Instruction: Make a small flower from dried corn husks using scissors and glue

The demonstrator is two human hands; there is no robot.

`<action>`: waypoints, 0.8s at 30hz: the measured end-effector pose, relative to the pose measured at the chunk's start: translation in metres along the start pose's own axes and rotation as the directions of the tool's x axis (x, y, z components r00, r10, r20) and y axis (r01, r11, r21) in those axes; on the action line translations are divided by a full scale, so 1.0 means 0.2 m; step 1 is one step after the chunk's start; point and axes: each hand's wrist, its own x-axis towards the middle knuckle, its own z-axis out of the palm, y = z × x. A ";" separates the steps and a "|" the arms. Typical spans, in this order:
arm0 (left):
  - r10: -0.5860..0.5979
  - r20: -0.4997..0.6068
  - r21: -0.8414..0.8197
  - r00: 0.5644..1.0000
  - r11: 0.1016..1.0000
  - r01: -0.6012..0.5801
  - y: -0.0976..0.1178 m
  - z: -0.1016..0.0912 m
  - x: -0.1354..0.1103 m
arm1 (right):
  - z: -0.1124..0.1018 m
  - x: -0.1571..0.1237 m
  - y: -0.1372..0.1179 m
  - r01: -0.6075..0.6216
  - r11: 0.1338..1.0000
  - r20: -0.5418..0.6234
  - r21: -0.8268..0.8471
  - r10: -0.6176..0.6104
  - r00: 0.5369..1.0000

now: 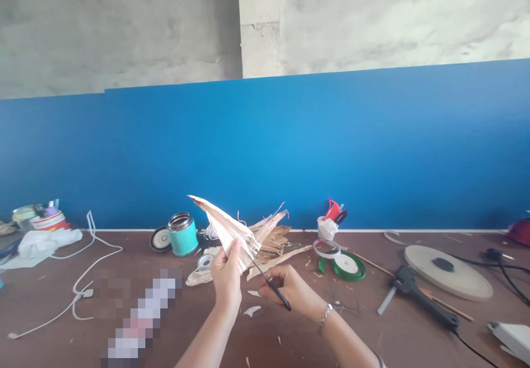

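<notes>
My left hand [226, 277] is closed on a pale dried corn husk [221, 222], held up above the brown table [165, 346] with its tip pointing up and left. My right hand [292, 288], with a bracelet at the wrist, grips black scissors [271, 285]. The scissor blades reach up to the husk's lower edge beside my left thumb. Small cut scraps [252, 310] lie on the table below the hands.
A pile of dried husks [275, 238], a teal flask [182, 234] with its lid, a green ribbon spool [346, 265], a black glue gun [418, 293], a round wooden disc [447, 271], a white cable [89, 268] and a cup of pens [329, 225] lie along the blue wall.
</notes>
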 end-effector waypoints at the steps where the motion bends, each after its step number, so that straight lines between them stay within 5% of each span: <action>1: -0.003 -0.003 0.002 1.000 1.000 0.003 0.00 0.00 0.00 | 0.00 0.00 0.00 0.003 1.000 0.003 0.003 -0.003 1.000; 24: -0.127 -0.077 -0.120 0.989 0.986 0.117 -0.02 0.04 -0.06 | 0.03 -0.01 -0.04 0.013 1.000 -0.063 -0.012 -0.013 0.998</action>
